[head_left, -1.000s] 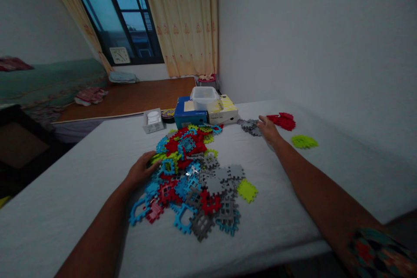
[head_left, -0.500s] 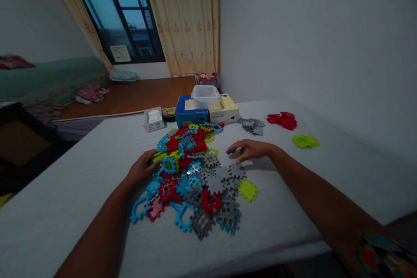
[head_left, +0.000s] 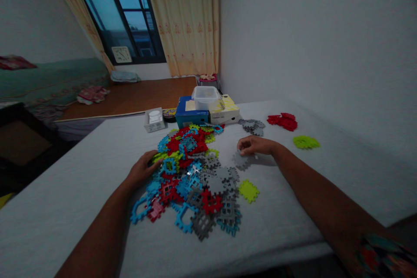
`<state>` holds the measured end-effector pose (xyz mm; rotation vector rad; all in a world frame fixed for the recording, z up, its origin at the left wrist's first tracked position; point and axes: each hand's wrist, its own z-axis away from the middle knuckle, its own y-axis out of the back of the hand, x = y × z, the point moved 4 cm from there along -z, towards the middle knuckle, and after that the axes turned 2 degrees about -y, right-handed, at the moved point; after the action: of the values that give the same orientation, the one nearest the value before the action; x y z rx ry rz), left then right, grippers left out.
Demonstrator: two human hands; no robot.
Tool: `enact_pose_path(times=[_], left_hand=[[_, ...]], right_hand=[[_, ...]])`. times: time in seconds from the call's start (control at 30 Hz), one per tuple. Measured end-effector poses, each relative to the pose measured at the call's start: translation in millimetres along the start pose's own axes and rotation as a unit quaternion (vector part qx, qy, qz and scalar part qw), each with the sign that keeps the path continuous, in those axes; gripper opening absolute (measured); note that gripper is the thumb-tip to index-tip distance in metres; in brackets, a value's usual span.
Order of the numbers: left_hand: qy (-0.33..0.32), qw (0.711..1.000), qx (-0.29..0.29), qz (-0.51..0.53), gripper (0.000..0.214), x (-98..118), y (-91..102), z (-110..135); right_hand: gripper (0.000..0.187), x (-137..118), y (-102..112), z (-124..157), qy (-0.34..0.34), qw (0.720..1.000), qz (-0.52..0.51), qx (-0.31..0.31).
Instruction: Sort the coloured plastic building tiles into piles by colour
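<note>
A mixed pile of toothed plastic building tiles [head_left: 190, 182] in blue, red, grey and yellow-green lies in front of me. My left hand [head_left: 143, 168] rests against the pile's left side, thumb apart from the fingers, touching yellow-green tiles [head_left: 167, 156]. My right hand [head_left: 252, 145] is to the right of the pile, fingers pinched on a grey toothed tile [head_left: 241, 161]. A single yellow-green tile [head_left: 248, 191] lies flat at the pile's right edge.
Farther back are separate heaps of grey tiles [head_left: 252, 126], red tiles [head_left: 282, 120] and yellow-green tiles [head_left: 306, 142]. A blue box [head_left: 191, 113], a white-yellow box [head_left: 224, 115] and a clear plastic tub [head_left: 206, 97] stand behind the pile. A small white box [head_left: 154, 121] is left.
My right hand has closed on a grey tile from the pile's right side and drawn it right, away from the pile. My left hand has stayed in place.
</note>
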<state>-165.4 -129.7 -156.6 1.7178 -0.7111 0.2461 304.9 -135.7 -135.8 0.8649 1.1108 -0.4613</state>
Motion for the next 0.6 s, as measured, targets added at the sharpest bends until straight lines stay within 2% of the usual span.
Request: enact_pose_path(times=[0.07, 0.13, 0.23, 0.33, 0.47, 0.6], left_hand=[[0.0, 1.0, -0.003, 0.001, 0.078, -1, -0.7, 0], [-0.005, 1.0, -0.007, 0.002, 0.077, -2, -1.4, -1], [-0.013, 1.0, -0.005, 0.002, 0.075, -4, -1.8, -1], [-0.016, 1.0, -0.005, 0.003, 0.072, -5, -1.8, -1], [-0.008, 1.0, -0.005, -0.003, 0.07, -4, -1.3, -1], [-0.001, 1.0, -0.006, -0.002, 0.072, -4, -1.5, 0]], right_hand=[[0.041, 8, 17, 1, 0.001, 0.995, -0.054, 0.085], [0.04, 20, 37, 4, -0.002, 0.974, -0.108, 0.199], [0.035, 40, 64, 10, -0.011, 0.914, -0.168, 0.37], [0.027, 57, 81, 17, -0.009, 0.85, -0.195, 0.489], [0.023, 69, 92, 19, -0.006, 0.789, -0.228, 0.57], [0.021, 74, 96, 12, -0.009, 0.784, -0.23, 0.576]])
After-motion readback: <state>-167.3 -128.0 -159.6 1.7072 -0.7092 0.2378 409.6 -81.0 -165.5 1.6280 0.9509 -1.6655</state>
